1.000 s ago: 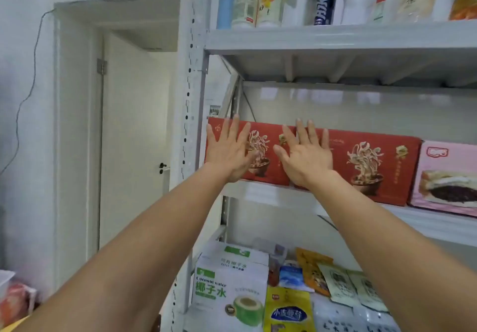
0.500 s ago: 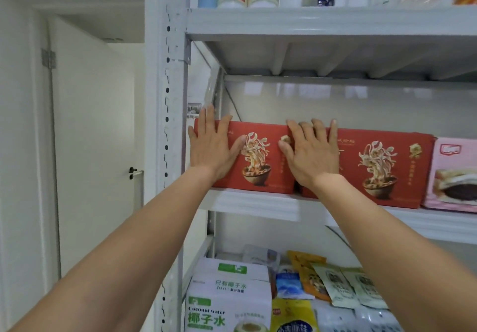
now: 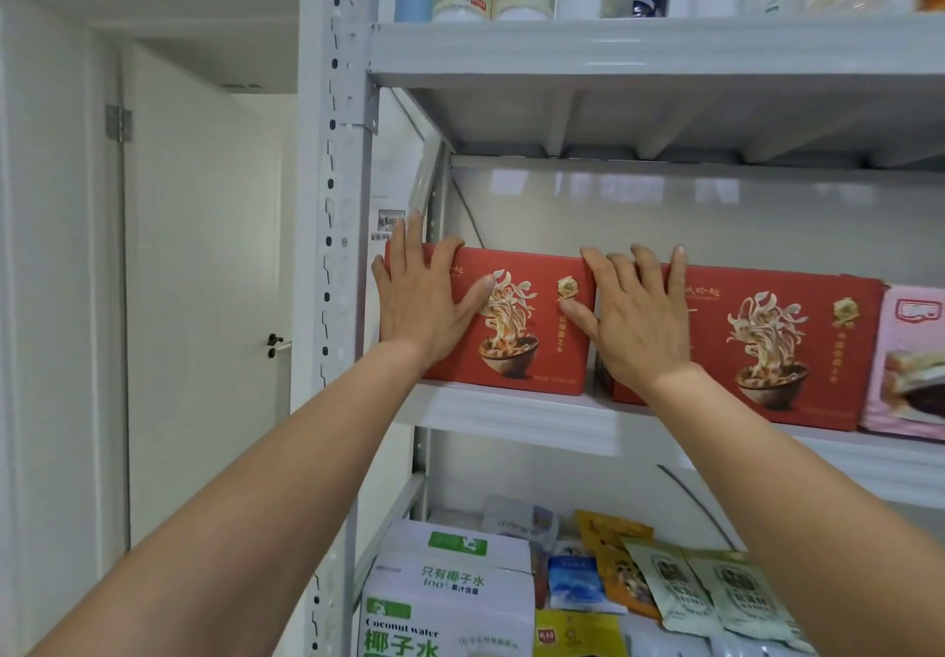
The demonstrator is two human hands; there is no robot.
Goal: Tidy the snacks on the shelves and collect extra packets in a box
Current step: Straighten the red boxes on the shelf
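Two red boxes stand side by side at the left end of the shelf (image 3: 511, 413), one pink box (image 3: 915, 349) just right of them, and two flat, wide-spread hands press their fronts: left hand (image 3: 424, 306) on the left box (image 3: 537, 344), right hand (image 3: 639, 321) where the right box (image 3: 777, 349) meets it.

Shelf (image 3: 511, 413) bears red boxes (image 3: 532, 360), pink box (image 3: 915, 349)
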